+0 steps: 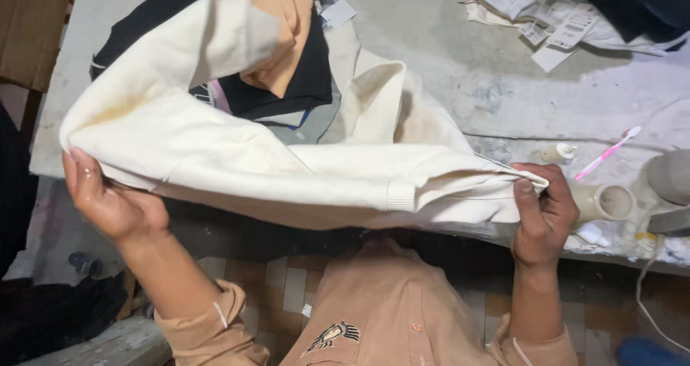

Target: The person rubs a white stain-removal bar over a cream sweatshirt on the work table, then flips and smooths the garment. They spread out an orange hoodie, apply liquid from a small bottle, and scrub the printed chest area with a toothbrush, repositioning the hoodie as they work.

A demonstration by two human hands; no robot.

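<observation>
Hands grip cream sweatshirt, fingertips hidden

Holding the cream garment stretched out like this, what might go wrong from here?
The cream sweatshirt hangs stretched between the left hand and right hand, so it may sag onto the stained worktable. Its far end could drag the orange and black clothes. The right end might knock the small cup or pink toothbrush.

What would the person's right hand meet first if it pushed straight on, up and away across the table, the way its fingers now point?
Probably nothing new: the right hand already pinches the cream sweatshirt. Beyond that hem lies bare table, then the tagged white clothes. Depth is uncertain.
</observation>
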